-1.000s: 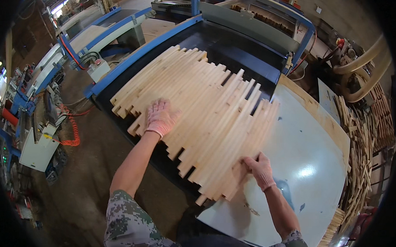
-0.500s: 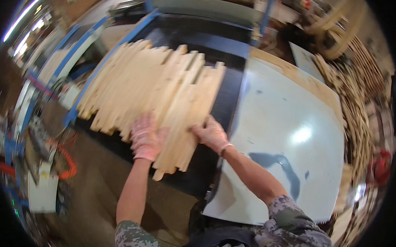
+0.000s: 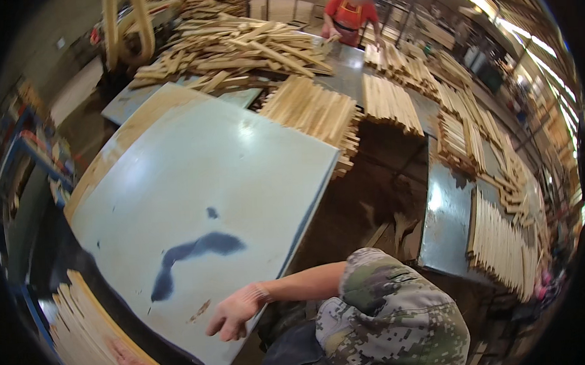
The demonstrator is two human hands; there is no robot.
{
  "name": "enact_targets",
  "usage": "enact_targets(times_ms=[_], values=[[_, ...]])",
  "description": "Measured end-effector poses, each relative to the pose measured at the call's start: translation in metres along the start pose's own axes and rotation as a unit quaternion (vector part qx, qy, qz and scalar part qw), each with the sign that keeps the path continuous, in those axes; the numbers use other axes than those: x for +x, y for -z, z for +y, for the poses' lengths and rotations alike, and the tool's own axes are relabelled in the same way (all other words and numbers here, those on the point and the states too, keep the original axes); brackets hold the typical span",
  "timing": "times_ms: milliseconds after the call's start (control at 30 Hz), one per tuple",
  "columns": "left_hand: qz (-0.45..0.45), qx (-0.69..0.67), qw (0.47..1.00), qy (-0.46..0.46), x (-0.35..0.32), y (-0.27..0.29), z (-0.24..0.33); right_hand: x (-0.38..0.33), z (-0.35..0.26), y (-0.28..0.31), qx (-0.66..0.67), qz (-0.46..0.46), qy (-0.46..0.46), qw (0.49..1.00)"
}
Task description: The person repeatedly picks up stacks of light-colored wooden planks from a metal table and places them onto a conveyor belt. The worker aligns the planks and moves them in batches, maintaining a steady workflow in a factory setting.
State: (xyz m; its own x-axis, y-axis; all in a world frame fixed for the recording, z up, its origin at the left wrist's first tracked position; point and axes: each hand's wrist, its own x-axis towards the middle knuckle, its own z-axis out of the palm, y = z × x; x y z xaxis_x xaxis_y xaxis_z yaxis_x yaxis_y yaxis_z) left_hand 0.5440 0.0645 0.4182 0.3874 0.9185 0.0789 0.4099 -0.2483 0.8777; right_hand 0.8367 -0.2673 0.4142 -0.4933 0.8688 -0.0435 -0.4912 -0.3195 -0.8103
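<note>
My left hand [image 3: 132, 360], in a pale pinkish glove, lies flat with its fingers open on a row of light wooden strips [image 3: 83, 328] at the lower left. The strips lie side by side on a dark surface, partly cut off by the view's rim. My right hand [image 3: 236, 312], gloved too, is over the near edge of a pale blue-grey sheet [image 3: 194, 167]. Its fingers are loosely bent and a little apart, with nothing seen in them. Whether it touches the sheet, I cannot tell. Dark smears mark the sheet's surface.
Beyond the sheet stand a neat stack of strips [image 3: 312, 110] and a loose heap of wood pieces [image 3: 247, 51]. A co-worker in red [image 3: 350, 17] stands at the far side. On the right, a metal table [image 3: 445, 208] bears more rows of strips [image 3: 501, 242].
My view has swung right, bringing the co-worker and right-hand table in. My right hand has left the strips and is over the sheet. My left hand remains on strips.
</note>
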Motion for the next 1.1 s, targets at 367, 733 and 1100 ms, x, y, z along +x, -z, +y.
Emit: enact_targets(times_ms=[367, 733, 1100], values=[[-0.503, -0.325, 0.801, 0.017, -0.246, -0.417, 0.238, -0.407, 0.228, -0.053, 0.097, 0.682, -0.021, 0.724], [-0.791, -0.066, 0.598, 0.108, -0.454, -0.640, 0.307, -0.545, 0.428, -0.128, 0.384, 0.804, 0.119, 0.437], [-0.835, 0.024, 0.545, 0.075, -0.495, -0.854, 0.310, -0.606, 0.434, -0.089, 0.559, 0.773, 0.094, 0.283]])
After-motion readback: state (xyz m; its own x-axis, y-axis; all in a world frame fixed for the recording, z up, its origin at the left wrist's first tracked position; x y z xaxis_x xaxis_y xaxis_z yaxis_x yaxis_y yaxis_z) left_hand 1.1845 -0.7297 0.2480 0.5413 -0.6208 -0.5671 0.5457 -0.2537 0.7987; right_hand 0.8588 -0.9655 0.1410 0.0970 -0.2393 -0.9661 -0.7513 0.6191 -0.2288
